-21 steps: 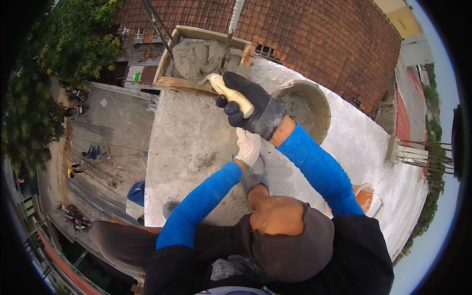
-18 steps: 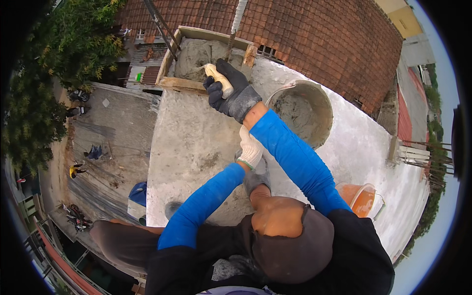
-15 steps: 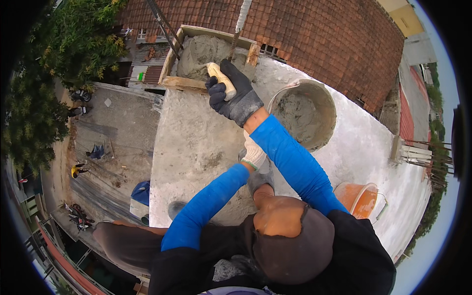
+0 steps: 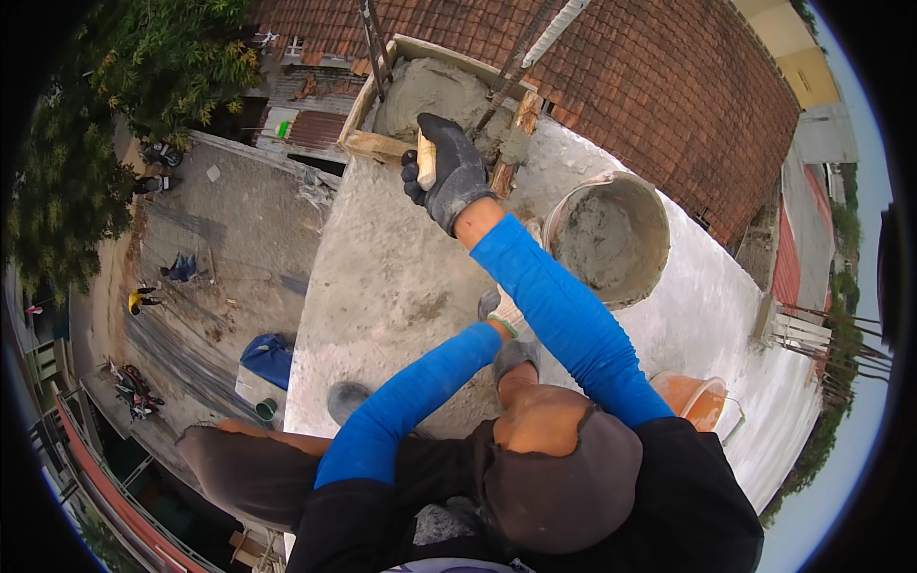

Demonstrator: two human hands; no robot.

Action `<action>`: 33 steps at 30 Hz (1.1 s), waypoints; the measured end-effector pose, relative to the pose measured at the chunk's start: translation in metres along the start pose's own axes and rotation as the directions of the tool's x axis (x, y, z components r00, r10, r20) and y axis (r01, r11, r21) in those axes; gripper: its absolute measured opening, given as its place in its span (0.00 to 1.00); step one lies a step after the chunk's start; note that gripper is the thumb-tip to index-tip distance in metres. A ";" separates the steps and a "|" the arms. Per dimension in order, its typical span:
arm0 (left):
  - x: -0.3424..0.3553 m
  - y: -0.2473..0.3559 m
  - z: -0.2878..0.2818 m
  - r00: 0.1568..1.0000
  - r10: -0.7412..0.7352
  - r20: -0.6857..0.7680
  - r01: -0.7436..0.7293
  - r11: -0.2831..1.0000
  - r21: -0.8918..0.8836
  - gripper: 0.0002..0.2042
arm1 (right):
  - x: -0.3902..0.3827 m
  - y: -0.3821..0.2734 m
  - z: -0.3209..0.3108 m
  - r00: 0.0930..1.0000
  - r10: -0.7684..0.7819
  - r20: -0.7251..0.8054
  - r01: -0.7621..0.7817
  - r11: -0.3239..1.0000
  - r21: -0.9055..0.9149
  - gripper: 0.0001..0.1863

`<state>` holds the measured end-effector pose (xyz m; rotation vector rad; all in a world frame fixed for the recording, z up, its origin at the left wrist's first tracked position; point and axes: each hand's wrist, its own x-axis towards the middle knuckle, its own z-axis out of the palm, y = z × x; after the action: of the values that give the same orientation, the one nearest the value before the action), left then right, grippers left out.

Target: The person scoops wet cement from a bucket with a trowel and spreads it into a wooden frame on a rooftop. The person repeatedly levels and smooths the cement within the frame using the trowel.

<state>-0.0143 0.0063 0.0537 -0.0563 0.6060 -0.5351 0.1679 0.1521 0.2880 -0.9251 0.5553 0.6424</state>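
My right hand [image 4: 449, 172], in a black glove, is shut on a pale wooden tool handle [image 4: 426, 158]; the tool's working end is hidden. It hovers at the near edge of a wooden form box [image 4: 368, 143] filled with wet grey concrete [image 4: 430, 91]. My left hand [image 4: 501, 310], in a light glove, rests on the concrete slab [image 4: 382, 277] close to my body, partly hidden behind my blue-sleeved right arm. Nothing shows in it.
A round bucket [image 4: 611, 239] of grey mortar stands on the slab right of my arm. An orange bucket [image 4: 697, 401] sits near my right shoulder. Steel bars [image 4: 373, 38] rise from the form. The slab edge drops off at left to a yard far below.
My right hand has carried the handle farther away from me, from over the slab up to the form box's edge. My left hand has stayed on the slab.
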 end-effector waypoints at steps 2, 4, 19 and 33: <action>-0.008 0.001 0.016 1.000 0.013 -0.014 -0.013 1.000 0.009 0.28 | 0.001 -0.002 0.006 0.996 0.058 0.070 -0.053 0.997 -0.064 0.19; -0.017 0.004 0.034 0.998 0.045 -0.038 -0.044 0.999 0.021 0.26 | -0.004 -0.010 0.005 0.992 0.100 0.082 -0.090 0.989 -0.114 0.19; -0.011 0.002 0.116 0.601 0.773 0.204 -0.601 0.270 0.752 0.15 | -0.010 -0.052 -0.012 0.987 -0.111 0.117 0.159 0.790 -0.592 0.18; -0.056 0.015 0.153 0.588 0.733 0.342 -0.585 0.093 0.806 0.15 | -0.168 -0.068 -0.125 0.886 -0.299 0.354 0.463 0.580 -0.671 0.27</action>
<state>0.0392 0.0314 0.2063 1.2794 0.3578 0.1509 0.0813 -0.0295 0.3779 -1.6828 -0.1550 0.5491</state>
